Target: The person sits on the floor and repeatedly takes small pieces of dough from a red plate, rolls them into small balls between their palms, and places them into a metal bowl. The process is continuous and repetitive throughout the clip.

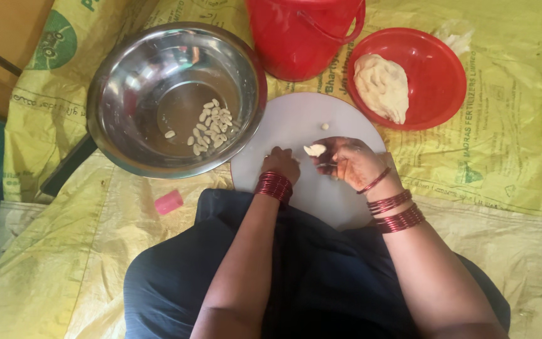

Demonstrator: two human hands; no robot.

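Note:
My left hand (281,164) rests fisted on the round white board (296,122), fingers curled; what it pinches is hidden. My right hand (354,163) holds a small pale lump of dough (315,150) at its fingertips, just right of the left hand. One tiny dough bit (325,126) lies on the board above them. A steel bowl (127,94) to the left contains several small shaped dough pieces (212,125). Both wrists wear red bangles.
A red plate (437,75) with a large dough mound (382,86) sits at the upper right. A red bucket (302,34) stands behind the board. A small pink object (169,202) lies on the yellow sacking (503,157). My dark-clothed lap fills the bottom.

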